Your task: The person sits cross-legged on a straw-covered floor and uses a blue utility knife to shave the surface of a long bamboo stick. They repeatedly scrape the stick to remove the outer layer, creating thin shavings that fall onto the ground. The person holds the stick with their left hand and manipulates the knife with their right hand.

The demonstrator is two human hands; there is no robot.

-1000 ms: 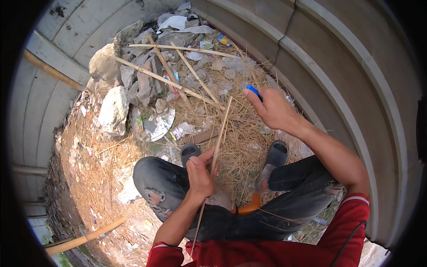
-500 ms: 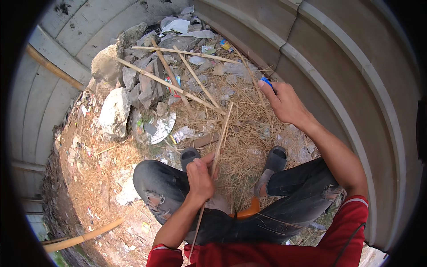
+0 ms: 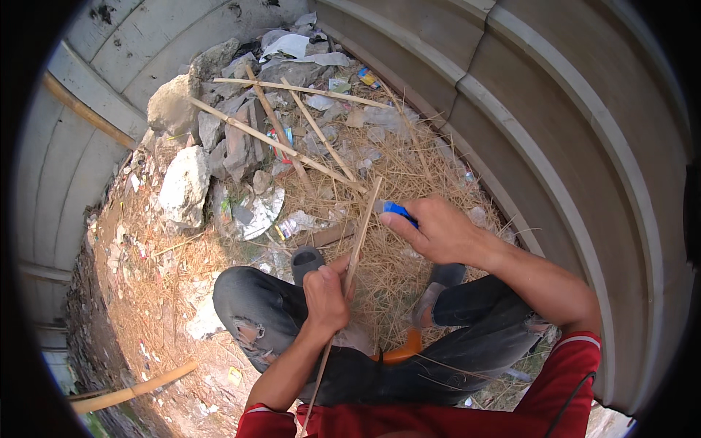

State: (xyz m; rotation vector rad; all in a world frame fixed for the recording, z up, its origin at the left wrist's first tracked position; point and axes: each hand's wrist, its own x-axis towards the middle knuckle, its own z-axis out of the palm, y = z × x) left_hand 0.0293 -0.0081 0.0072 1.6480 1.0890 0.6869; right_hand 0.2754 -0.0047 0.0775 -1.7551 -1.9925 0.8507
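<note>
Head view: the left hand (image 3: 326,299) has its fingers wrapped tight round a thin stick (image 3: 361,233). The right hand (image 3: 442,232) is clamped round a blue cutter (image 3: 400,212), with the thumb along its side. The cutter's tip is right next to the stick, a bit above the left hand. I cannot tell if the two touch.

Room to move is ahead of both hands, over flat straw (image 3: 398,175). To the right of the right hand, a big brown wall (image 3: 496,146) bends round and makes an edge. The left knee (image 3: 252,292) is just left of the left hand. Big pale rocks (image 3: 182,186) sit farther ahead and to the left, and long sticks (image 3: 270,137) lie between them and the grip.

The thin stick's long way runs from the red shirt (image 3: 438,420), through the left hand, and out ahead. It leans a little to the right. Its top end points away from the body and pokes past the cutter's tip.

Ahead of the left hand lies a white wrapper (image 3: 296,225) with coloured print. A blue and yellow packet (image 3: 369,77) is farther off, by the wall. Their print is too small to read.
</note>
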